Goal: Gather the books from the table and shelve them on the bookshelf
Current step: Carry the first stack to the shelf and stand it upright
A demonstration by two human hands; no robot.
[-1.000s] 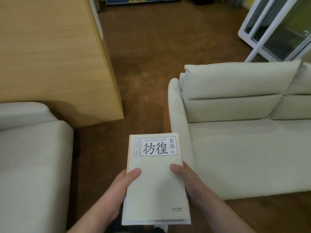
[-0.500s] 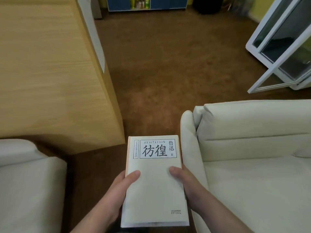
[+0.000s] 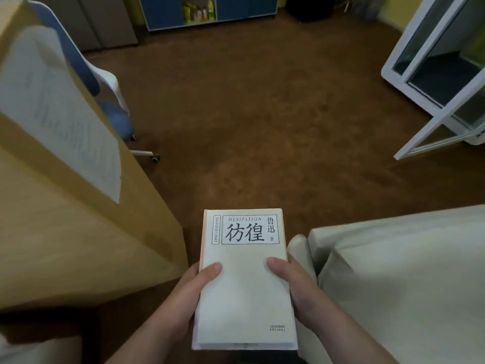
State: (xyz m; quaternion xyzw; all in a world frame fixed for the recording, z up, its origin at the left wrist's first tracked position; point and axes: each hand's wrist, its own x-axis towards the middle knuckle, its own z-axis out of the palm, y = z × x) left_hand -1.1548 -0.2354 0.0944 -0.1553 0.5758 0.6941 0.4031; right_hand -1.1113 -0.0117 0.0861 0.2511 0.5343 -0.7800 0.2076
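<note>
As we look down, we hold one white book (image 3: 244,292) flat and face up in both hands, just left of the rounded arm of the pale sofa (image 3: 393,271) and above the brown carpet (image 3: 262,114). Our left hand (image 3: 189,292) grips the book's left edge, with the thumb lying on the cover and the fingers tucked underneath, out of sight. Our right hand (image 3: 296,287) grips the right edge in the same way. Its back is close against the sofa arm, though we cannot tell whether the two touch. At its far end the cover bears the word HESITATION above two large black characters in a ruled box, and a thin salmon strip runs down the spine side. Left of the sofa, across a strip of carpet, stands a wooden table (image 3: 65,245) with a blurred sheet of paper (image 3: 65,119) lying on its top. Beyond that, farther still from the sofa, a white and blue chair (image 3: 112,114) on castors is drawn up to the table. Well beyond the sofa, against the far wall, sits a blue cabinet (image 3: 236,6) with bright packets in an open compartment. Behind the sofa's right end, a white-framed glass door (image 3: 441,74) stands ajar.
</note>
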